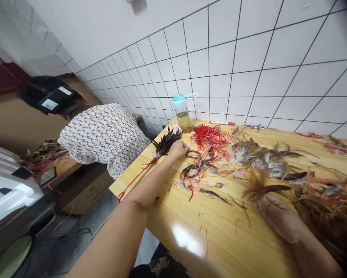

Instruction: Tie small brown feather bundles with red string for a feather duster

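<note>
My left hand (178, 148) reaches far across the wooden table (191, 227), fingers curled, touching black-handled scissors (194, 155) beside a tied bundle of dark feathers (165, 143). Whether it grips the scissors is hidden. My right hand (278, 216) rests on the table near me and pinches a small tuft of brown feathers (262, 187) by the quills. A tangle of red string (208, 137) lies just beyond the scissors. A heap of loose brown and grey feathers (266, 158) spreads across the right half of the table.
A clear bottle with a teal cap (182, 112) stands at the tiled wall, a red marker (222, 123) next to it. Another person in a patterned shirt (104, 135) bends over a neighbouring table on the left. Cardboard boxes (80, 189) sit on the floor below.
</note>
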`<state>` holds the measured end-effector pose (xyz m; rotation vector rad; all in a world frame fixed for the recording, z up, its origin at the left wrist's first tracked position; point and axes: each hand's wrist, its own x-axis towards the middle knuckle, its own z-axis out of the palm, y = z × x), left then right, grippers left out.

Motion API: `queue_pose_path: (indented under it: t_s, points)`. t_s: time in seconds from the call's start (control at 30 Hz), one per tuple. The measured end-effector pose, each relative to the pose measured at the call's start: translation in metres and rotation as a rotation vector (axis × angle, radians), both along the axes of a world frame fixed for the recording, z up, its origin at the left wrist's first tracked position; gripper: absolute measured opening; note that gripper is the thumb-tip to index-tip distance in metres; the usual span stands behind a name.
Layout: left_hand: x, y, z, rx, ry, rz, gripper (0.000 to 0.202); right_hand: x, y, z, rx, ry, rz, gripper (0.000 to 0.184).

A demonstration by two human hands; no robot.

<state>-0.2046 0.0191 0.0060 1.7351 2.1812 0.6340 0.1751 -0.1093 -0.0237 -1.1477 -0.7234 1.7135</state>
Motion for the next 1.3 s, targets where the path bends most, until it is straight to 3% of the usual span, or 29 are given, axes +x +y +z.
queue_pose_path:
  t_s: [0.13, 0.43, 0.6, 0.83, 1.03, 1.3]
  points:
    - [0.000, -0.001, 0.000, 0.065, -0.179, 0.066, 0.013, -0.003, 0.000, 0.005, -0.142, 0.045, -0.004, 0.040]
    - [-0.001, -0.029, 0.033, 0.105, -0.783, 0.004, 0.020, -0.001, 0.004, -0.008, 0.085, -0.001, 0.049, 0.031]
    - [0.012, -0.044, 0.045, 0.079, -1.256, -0.049, 0.026, 0.001, 0.005, -0.013, 0.094, -0.005, 0.034, 0.032]
    - [0.019, -0.050, 0.058, 0.120, -1.162, -0.088, 0.026, -0.003, 0.000, -0.003, 0.077, 0.021, 0.015, 0.032]
    - [0.033, -0.064, 0.062, 0.079, -0.994, -0.271, 0.033, -0.005, -0.004, -0.001, 0.122, -0.030, -0.010, 0.036]
    - [0.083, -0.091, 0.069, -0.050, -0.822, -0.575, 0.021, -0.043, -0.005, 0.038, 0.323, -0.034, 0.037, 0.037]
